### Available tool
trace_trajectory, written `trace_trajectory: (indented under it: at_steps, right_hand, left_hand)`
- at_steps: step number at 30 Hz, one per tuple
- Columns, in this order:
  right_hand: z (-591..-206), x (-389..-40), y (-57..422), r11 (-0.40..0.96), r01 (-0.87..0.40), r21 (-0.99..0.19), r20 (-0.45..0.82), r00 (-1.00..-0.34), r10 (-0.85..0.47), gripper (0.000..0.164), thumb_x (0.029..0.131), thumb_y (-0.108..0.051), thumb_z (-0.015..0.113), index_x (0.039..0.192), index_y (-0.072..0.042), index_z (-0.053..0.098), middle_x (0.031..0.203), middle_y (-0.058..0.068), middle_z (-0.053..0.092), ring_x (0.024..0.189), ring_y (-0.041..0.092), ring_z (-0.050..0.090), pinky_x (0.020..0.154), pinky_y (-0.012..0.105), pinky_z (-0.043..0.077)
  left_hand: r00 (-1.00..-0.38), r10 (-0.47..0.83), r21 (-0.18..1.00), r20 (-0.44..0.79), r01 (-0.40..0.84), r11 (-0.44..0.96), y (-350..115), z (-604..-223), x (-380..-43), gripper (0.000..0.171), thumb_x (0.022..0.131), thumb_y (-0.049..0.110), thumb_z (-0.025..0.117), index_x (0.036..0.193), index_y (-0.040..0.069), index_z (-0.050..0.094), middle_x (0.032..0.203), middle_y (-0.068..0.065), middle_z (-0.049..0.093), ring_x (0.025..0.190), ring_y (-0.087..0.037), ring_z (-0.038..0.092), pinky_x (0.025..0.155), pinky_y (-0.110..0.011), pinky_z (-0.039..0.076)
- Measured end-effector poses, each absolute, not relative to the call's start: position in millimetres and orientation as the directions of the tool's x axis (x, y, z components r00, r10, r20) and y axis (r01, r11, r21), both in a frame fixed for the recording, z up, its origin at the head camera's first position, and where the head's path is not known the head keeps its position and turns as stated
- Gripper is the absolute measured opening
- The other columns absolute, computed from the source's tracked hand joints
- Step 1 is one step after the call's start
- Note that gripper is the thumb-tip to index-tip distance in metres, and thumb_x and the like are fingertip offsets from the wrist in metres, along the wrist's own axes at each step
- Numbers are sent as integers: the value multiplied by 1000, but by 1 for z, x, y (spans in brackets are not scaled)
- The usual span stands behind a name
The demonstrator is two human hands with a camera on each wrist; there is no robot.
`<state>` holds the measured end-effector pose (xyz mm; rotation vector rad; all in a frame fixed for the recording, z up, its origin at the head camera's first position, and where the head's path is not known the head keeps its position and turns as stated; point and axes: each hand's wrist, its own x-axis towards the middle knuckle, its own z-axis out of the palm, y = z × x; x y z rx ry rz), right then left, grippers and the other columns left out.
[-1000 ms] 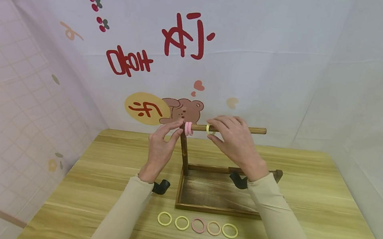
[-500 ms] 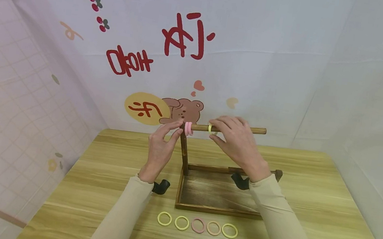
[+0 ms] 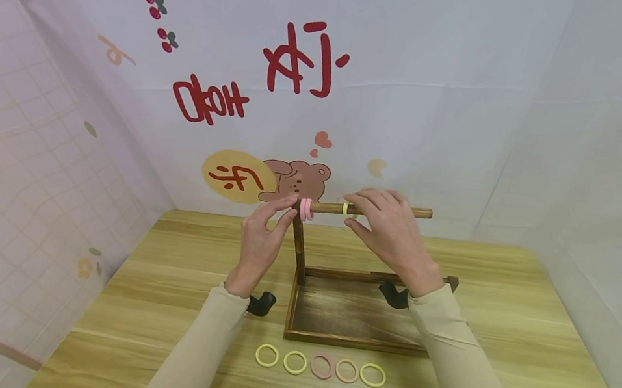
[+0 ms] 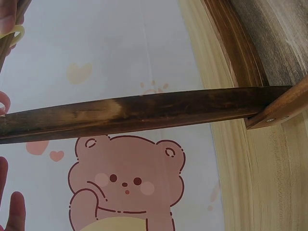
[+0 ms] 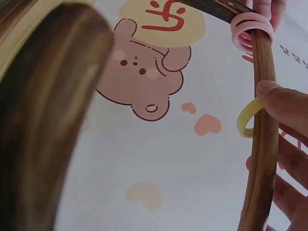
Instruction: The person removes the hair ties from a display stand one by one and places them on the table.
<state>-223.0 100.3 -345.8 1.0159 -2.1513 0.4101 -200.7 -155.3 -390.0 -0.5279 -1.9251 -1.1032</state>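
Right hand [image 3: 386,227]: grip closed on yellow ring [image 3: 346,209], thumb one side, fingers the other. Ring is around the rod [image 3: 328,208], partway along, apart from the pink rings; rod's free end sticks out past the hand to the right. Left hand [image 3: 260,243]: thumb and forefinger pinch the rack corner, where rod meets post [image 3: 299,245]. Pink rings [image 3: 306,209], at least two, bunched around the rod right beside those fingertips; exact count unclear, they overlap.

Rod roughly level, post upright at the left end, dark wooden tray [image 3: 350,342] below as base, on the tabletop [image 3: 506,324]. Right forearm hides part of the tray.

In front of tray, five loose rings lying flat in a row, left to right: yellow, yellow, dusky pink [image 3: 320,377], peach [image 3: 345,381], yellow. Near each other.

Beige sleeves [image 3: 197,343] on both arms, black curved piece [image 3: 261,303] at each wrist. Behind: pale wall sheet [image 3: 446,107] with brown bear print [image 3: 307,180], red characters, cherries, hearts. Right wrist view has a blurred wooden bar [image 5: 57,110] up close.
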Motion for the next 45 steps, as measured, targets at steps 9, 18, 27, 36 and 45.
trace_trajectory:
  at_steps: [9, 18, 27, 36, 45]
  right_hand:
    - [-347, -223, 103, 642, -767, 9, 718, -442, -538, 47, 87, -22, 87, 128, -8, 71, 121, 10, 73, 115, 31, 66, 102, 55, 47]
    - [-348, -224, 108, 646, -763, 11, 718, -443, -536, 48, 86, -21, 87, 128, -7, 71, 121, 10, 73, 116, 31, 66, 102, 54, 47]
    - [-349, -224, 112, 650, -760, 2, 727, -445, -523, 48, 85, -22, 89, 127, -7, 72, 121, 11, 73, 116, 33, 66, 102, 55, 48]
    - [-349, -224, 117, 646, -763, -14, 730, -450, -515, 48, 84, -19, 89, 127, -6, 71, 121, 11, 73, 116, 33, 65, 102, 57, 47]
    - [-349, -223, 120, 646, -763, -26, 732, -455, -507, 48, 84, -18, 89, 126, -7, 72, 121, 11, 73, 116, 34, 65, 102, 57, 47]
  left_hand:
    - [-568, -47, 504, 822, 685, 526, -156, -390, -201, 22, 92, 3, 77, 114, -1, 77, 118, -14, 76, 112, -31, 71, 98, -49, 55]
    - [-578, -52, 515, 814, 679, 523, -155, -389, -200, 23, 92, 3, 77, 115, 0, 77, 119, -12, 76, 112, -31, 71, 99, -48, 55]
    - [-577, -55, 518, 815, 684, 514, -155, -389, -201, 23, 92, 3, 77, 115, -1, 77, 118, -12, 76, 111, -32, 71, 99, -48, 55]
    - [-581, -55, 520, 812, 677, 521, -155, -390, -201, 23, 92, 3, 77, 115, -2, 76, 118, -14, 76, 111, -32, 71, 99, -49, 54]
    - [-589, -54, 526, 806, 673, 519, -154, -389, -201, 23, 93, 4, 77, 115, -3, 76, 117, -18, 75, 112, -32, 71, 99, -51, 54]
